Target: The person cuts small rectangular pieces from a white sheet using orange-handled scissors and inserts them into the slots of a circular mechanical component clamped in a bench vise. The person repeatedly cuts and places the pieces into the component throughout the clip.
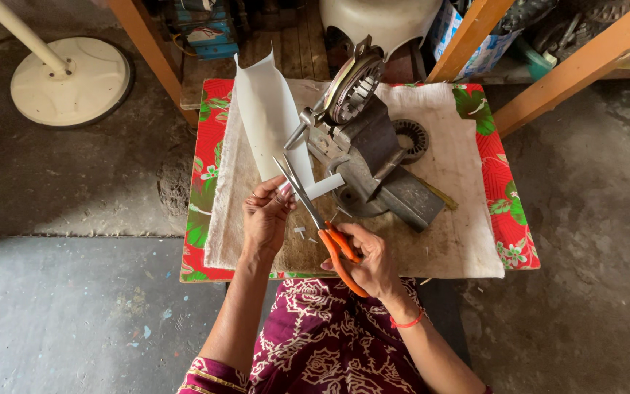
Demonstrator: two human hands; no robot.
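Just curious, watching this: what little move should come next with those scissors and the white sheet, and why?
Probably close the scissors. Their blades stand open across the lower edge of the white sheet, which the left hand holds upright, and the right hand grips the orange handles.

The sheet (275,117) looks like smooth, matt white paper, the scissors (322,226) have bright metal blades and glossy orange plastic handles, and the machine (370,146) is dull grey metal on a stained, rough cloth (461,241).

Blue-white printed bag (452,33) at top, behind orange wooden post (468,40).
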